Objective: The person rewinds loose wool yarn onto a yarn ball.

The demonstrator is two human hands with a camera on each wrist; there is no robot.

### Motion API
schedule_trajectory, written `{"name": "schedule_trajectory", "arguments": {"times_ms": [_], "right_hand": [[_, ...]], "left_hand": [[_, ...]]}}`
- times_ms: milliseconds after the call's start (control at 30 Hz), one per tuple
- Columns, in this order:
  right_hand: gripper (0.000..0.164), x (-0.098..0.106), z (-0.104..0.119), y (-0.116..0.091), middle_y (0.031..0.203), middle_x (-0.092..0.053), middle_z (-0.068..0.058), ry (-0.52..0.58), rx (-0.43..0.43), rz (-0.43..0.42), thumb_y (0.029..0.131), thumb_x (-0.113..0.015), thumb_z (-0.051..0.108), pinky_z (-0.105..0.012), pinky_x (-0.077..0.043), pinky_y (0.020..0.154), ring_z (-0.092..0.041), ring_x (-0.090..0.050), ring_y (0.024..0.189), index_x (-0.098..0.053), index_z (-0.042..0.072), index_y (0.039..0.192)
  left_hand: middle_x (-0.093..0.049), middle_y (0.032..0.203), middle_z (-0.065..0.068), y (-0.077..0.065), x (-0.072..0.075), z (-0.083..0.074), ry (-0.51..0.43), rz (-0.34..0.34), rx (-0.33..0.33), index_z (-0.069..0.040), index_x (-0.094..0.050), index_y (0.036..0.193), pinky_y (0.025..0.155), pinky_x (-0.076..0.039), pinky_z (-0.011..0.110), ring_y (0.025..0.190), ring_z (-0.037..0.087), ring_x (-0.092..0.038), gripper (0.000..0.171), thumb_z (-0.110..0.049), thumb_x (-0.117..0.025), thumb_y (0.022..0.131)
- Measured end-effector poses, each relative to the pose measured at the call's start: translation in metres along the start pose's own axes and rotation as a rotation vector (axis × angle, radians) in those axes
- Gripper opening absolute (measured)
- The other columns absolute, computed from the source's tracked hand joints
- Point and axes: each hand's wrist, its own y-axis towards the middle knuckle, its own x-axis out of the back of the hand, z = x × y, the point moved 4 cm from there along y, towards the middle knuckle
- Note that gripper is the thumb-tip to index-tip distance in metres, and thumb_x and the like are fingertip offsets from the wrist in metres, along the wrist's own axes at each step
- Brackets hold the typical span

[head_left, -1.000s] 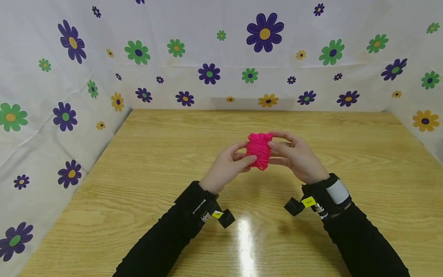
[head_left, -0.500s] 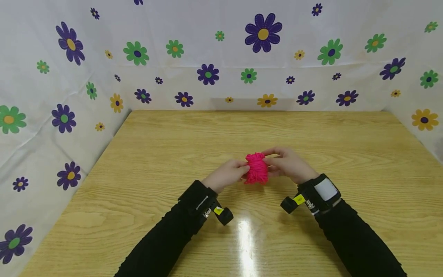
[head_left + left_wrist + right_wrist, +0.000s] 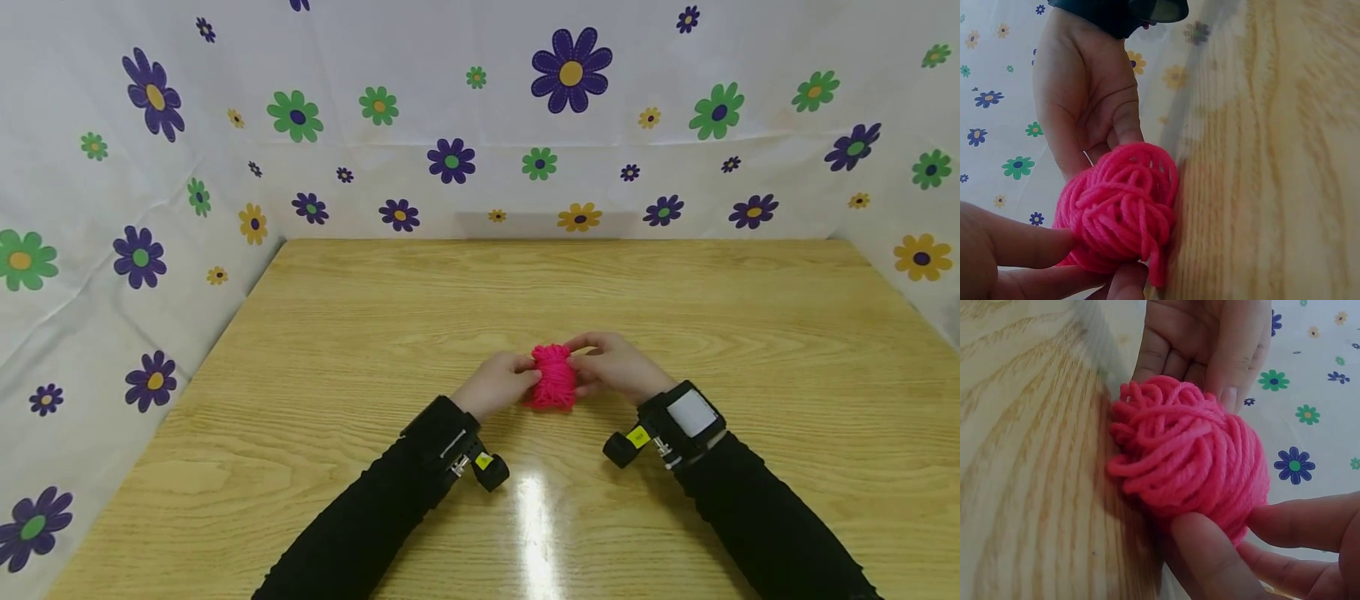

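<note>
A small bundle of bright pink yarn (image 3: 554,377), wound round its middle with loops at both ends, sits at the table's centre between the two hands. The left hand (image 3: 498,382) pinches its left side, thumb on the near face and fingers behind. From the right, the right hand (image 3: 618,367) holds the other side with thumb and fingertips. Both wrist views show fingers of each hand against the yarn (image 3: 1119,209). In the right wrist view the yarn (image 3: 1191,450) appears to touch the wooden surface.
The wooden table (image 3: 360,317) stretches out around the hands, with a light reflection near its front. A white cloth (image 3: 495,108) printed with flowers hangs behind it and along both sides. Each wrist wears a strap with a small camera (image 3: 491,472).
Both hands have brought the pink yarn bundle down and nearer the front, to the table. Both hands stay on it throughout. It now looks more upright than a second ago.
</note>
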Motion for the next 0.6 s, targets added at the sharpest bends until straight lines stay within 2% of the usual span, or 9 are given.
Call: {"name": "schedule_trajectory", "arguments": {"times_ms": [133,300,367,433,500,600], "right_hand": [[0.042,0.0,0.0,0.001,0.113,-0.063,-0.023,-0.038,-0.002,-0.02,0.102,-0.048,0.006,-0.024,-0.059,0.068,-0.007,-0.066,0.076,-0.042,-0.014,0.138],[0.044,0.001,0.001,0.001,0.119,-0.061,-0.027,-0.096,-0.021,-0.043,0.103,-0.05,0.012,-0.029,-0.06,0.074,-0.014,-0.068,0.086,-0.042,-0.012,0.139],[0.045,0.005,0.004,-0.002,0.119,-0.061,-0.027,-0.156,-0.018,-0.073,0.104,-0.05,0.016,-0.029,-0.06,0.075,-0.018,-0.067,0.091,-0.043,-0.011,0.139],[0.047,0.012,0.008,-0.006,0.121,-0.061,-0.027,-0.248,0.004,-0.124,0.105,-0.049,0.021,-0.031,-0.059,0.076,-0.024,-0.065,0.096,-0.044,-0.009,0.14],[0.047,0.02,0.014,-0.011,0.124,-0.06,-0.028,-0.363,0.032,-0.196,0.105,-0.048,0.026,-0.035,-0.058,0.078,-0.031,-0.064,0.1,-0.046,-0.007,0.14],[0.049,0.032,0.022,-0.019,0.132,-0.057,-0.03,-0.523,0.086,-0.298,0.106,-0.047,0.029,-0.047,-0.055,0.089,-0.041,-0.059,0.113,-0.048,-0.006,0.14]], "left_hand": [[-0.056,0.09,0.005,0.0,0.0,0.001,0.027,-0.01,0.031,0.008,-0.066,0.119,0.067,-0.036,0.02,0.078,0.014,-0.045,0.028,-0.009,-0.051,0.102],[-0.056,0.086,0.005,0.0,0.004,0.004,0.051,0.006,0.041,0.007,-0.066,0.118,0.064,-0.037,0.022,0.072,0.015,-0.045,0.029,-0.013,-0.051,0.103],[-0.064,0.096,0.009,-0.001,0.009,0.004,0.088,-0.003,0.044,0.006,-0.064,0.123,0.07,-0.045,0.025,0.078,0.016,-0.054,0.032,-0.016,-0.051,0.104],[-0.067,0.116,0.014,-0.004,0.017,0.003,0.121,-0.03,0.058,0.004,-0.059,0.133,0.084,-0.052,0.032,0.094,0.021,-0.062,0.039,-0.021,-0.051,0.104],[-0.062,0.133,0.018,-0.008,0.027,-0.001,0.155,-0.066,0.06,0.003,-0.055,0.139,0.098,-0.051,0.04,0.114,0.027,-0.062,0.044,-0.024,-0.052,0.104],[-0.057,0.14,0.02,-0.015,0.044,-0.008,0.194,-0.102,0.049,0.001,-0.052,0.142,0.105,-0.046,0.046,0.127,0.033,-0.056,0.047,-0.027,-0.05,0.105]]}}
